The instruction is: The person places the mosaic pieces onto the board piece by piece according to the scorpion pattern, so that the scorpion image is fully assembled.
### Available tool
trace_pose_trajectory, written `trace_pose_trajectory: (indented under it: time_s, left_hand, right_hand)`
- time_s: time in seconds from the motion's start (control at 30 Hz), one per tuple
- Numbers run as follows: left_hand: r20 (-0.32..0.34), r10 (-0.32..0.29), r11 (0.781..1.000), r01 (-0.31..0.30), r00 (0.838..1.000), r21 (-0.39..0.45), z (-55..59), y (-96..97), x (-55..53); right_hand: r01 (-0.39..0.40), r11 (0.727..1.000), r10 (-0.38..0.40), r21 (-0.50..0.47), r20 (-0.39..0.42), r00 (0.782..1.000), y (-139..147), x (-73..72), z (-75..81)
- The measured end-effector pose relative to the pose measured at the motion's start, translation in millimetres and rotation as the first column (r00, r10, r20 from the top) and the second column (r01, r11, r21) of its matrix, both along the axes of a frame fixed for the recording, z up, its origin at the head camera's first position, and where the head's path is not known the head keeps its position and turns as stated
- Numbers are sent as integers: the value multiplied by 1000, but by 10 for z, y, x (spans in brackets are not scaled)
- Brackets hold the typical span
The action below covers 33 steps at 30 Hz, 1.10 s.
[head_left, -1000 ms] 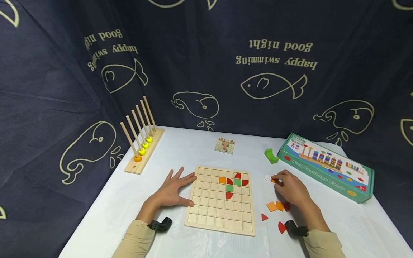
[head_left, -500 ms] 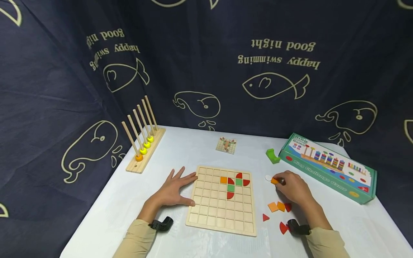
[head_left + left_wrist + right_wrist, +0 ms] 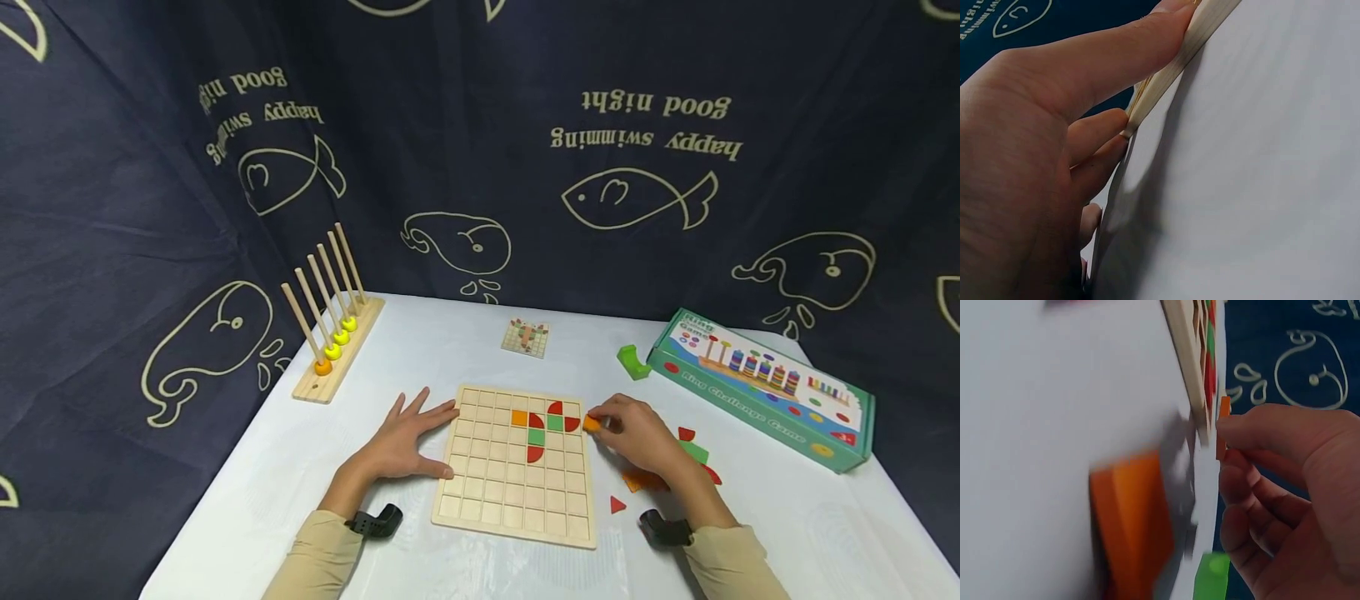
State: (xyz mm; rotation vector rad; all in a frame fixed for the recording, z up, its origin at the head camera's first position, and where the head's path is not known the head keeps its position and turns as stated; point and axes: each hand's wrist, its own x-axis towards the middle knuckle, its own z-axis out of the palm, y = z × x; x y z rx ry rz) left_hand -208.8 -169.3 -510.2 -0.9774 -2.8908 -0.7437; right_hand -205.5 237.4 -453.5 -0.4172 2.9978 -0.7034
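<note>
A square wooden grid board (image 3: pixel 495 492) lies on the white table. Several red quarter-circle tiles (image 3: pixel 535 454), two green square tiles (image 3: pixel 536 436) and one orange square tile (image 3: pixel 519 418) sit in its upper right cells. My left hand (image 3: pixel 397 446) is spread flat at the board's left side, with thumb and fingertips touching that edge, as the left wrist view also shows. Between thumb and fingers, my right hand (image 3: pixel 636 432) pinches an orange tile (image 3: pixel 1224 419) right by the board's upper right edge.
Loose orange tiles (image 3: pixel 641 481), a red triangle (image 3: pixel 617 505) and a green tile (image 3: pixel 694 452) lie around the right forearm. Further back are a small pattern card (image 3: pixel 525 337), a green curved piece (image 3: pixel 633 362), a game box (image 3: pixel 757 400) and a peg rack (image 3: pixel 318 388) with rings.
My right hand has picked up the orange tile from beside the white disc and carried it left to the board's edge. The left hand stays in place.
</note>
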Motion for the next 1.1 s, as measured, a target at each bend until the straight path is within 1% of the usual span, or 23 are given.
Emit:
trace_pose_trajectory:
  time_s: [0.23,0.3,0.5,0.67,0.8,1.0,1.1]
  left_hand:
    - [11,-5,1000,4,1000,11,-18,9,6]
    - [4,-3,1000,3,1000,5,-19,3,2]
    - [-4,0,1000,0,1000,26,-19,-21,-6]
    - [-14,-11,999,12,1000,42,-36,-18,-12]
    - [-8,3,999,-3,1000,43,-43,-22,-8]
    - [5,2,999,-3,1000,43,-59,-22,-16]
    - [7,1,999,-1,1000,37,-61,-18,-20]
  right_hand:
    - [-79,996,78,-28,-25,997,-251,15,5]
    - [-94,995,93,-35,-32,995,-334,19,4]
    - [-156,986,154,-52,-54,987,-575,15,-7]
    - [-220,975,216,-34,-97,972,-731,13,-33]
    - [-267,964,265,-1,-114,957,-843,4,-59]
    - [-291,956,292,28,-116,949,-950,-13,-97]
    - [-299,954,300,24,-111,947,-975,-10,-95]
